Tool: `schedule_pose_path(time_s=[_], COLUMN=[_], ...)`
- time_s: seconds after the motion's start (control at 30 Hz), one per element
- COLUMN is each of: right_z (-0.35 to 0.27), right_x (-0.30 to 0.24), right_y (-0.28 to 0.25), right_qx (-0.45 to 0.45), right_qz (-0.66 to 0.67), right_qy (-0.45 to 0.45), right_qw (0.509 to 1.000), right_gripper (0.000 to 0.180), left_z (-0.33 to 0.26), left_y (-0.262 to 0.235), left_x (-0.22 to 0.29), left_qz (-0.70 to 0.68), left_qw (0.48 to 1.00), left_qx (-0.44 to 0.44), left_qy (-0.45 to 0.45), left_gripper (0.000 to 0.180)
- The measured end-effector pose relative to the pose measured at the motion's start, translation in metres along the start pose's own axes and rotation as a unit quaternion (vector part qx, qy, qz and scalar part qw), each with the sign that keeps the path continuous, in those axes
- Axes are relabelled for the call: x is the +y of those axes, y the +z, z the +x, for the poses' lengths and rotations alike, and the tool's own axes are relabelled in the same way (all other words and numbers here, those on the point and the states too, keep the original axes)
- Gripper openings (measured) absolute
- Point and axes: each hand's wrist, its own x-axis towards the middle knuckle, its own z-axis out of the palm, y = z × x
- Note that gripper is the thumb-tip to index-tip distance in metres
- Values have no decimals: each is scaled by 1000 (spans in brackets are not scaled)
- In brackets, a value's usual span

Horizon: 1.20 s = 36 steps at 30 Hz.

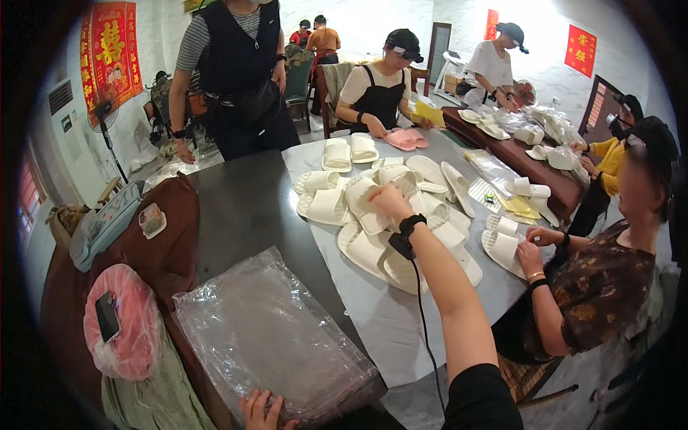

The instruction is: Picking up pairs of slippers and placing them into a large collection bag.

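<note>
A pile of cream-white open-toe slippers [450, 231] lies on the table's white sheet. My right hand [392, 203] reaches into it with fingers curled on the edge of one slipper [364, 208]; the fingertips are partly hidden. Around that wrist is a black band with a small device and a cable. At the lower edge, my left hand [264, 411] rests with fingers apart on a stack of clear plastic bags [269, 330].
Across the table a seated person handles pink slippers [405, 139]. To the right, another person's hands [532, 251] hold white slippers. A phone [107, 317] lies on a pink plastic-wrapped bundle [132, 351] at left. A person stands at the table's far left side.
</note>
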Motion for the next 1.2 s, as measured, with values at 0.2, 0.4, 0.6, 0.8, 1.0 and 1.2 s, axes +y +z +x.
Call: schedule_pose_path(time_s=[0.2, 0.4, 0.6, 0.8, 1.0, 1.2], right_z=[17, -1, -134, -291, -414, -450], right_x=[19, 11, -37, -23, -41, -49], right_y=[12, -4, -75, -95, -88, -25], right_qx=[65, 159, 120, -92, -296, -360], right_qz=[-87, -52, 270, 372, 276, 245], right_qy=[45, 6, -166, -178, -414, -451], right_qw=[993, 986, 941, 906, 815, 779], right_gripper=[37, 26, 15, 18, 36, 41], left_z=[5, 10, 25, 21, 28, 30], left_y=[0, -2, -9, 11, -8, -12], left_x=[6, 11, 21, -2, 8, 28], left_qz=[-14, 79, 26, -34, -98, -132], left_qw=[999, 995, 999, 993, 967, 966], left_qx=[-25, -28, 5, 100, 212, 188], left_qy=[-17, -47, -32, -52, -103, -119], left_gripper=[60, 52, 52, 26, 14, 23])
